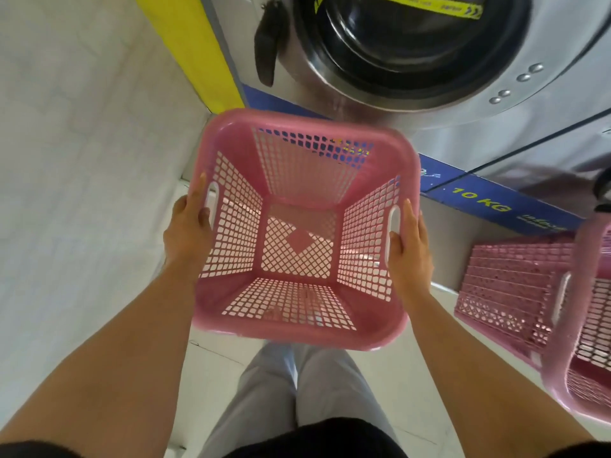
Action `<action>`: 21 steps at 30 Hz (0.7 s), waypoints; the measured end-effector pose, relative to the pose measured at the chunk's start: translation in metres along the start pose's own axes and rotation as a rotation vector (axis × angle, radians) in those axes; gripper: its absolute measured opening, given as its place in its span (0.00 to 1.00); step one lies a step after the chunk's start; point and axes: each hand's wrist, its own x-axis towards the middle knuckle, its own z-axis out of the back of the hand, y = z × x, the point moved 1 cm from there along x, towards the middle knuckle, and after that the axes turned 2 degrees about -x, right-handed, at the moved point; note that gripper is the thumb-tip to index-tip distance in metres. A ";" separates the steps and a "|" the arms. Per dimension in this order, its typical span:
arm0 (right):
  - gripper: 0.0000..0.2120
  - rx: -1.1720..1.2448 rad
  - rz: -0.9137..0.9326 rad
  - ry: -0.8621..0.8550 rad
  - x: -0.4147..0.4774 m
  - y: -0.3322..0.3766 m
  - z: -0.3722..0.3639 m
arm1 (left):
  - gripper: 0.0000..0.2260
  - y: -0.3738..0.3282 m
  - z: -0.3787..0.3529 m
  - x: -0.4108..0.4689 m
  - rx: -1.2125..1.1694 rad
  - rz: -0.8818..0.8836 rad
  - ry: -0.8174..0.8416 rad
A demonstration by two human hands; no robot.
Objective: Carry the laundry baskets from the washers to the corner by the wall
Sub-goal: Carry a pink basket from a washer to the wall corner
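Observation:
An empty pink laundry basket with lattice walls hangs in the air in front of me, above my legs. My left hand grips its left rim at the handle slot. My right hand grips its right rim at the other handle slot. A second pink basket stands on the floor at the right edge, against the washer base. The round door of a steel washer is just beyond the held basket.
A white tiled wall runs along the left, meeting a yellow panel beside the washer. The washer base carries a blue band marked 10 KG. Pale floor tiles lie below me.

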 end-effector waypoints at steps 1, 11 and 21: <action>0.28 -0.006 0.014 0.014 -0.003 0.004 0.002 | 0.24 0.005 0.005 -0.007 -0.001 0.011 -0.004; 0.29 -0.065 0.236 0.130 -0.034 0.055 -0.003 | 0.24 0.083 0.044 -0.081 -0.047 0.186 -0.118; 0.28 -0.030 0.495 0.237 -0.099 0.124 -0.049 | 0.23 0.190 0.075 -0.186 -0.231 0.435 -0.288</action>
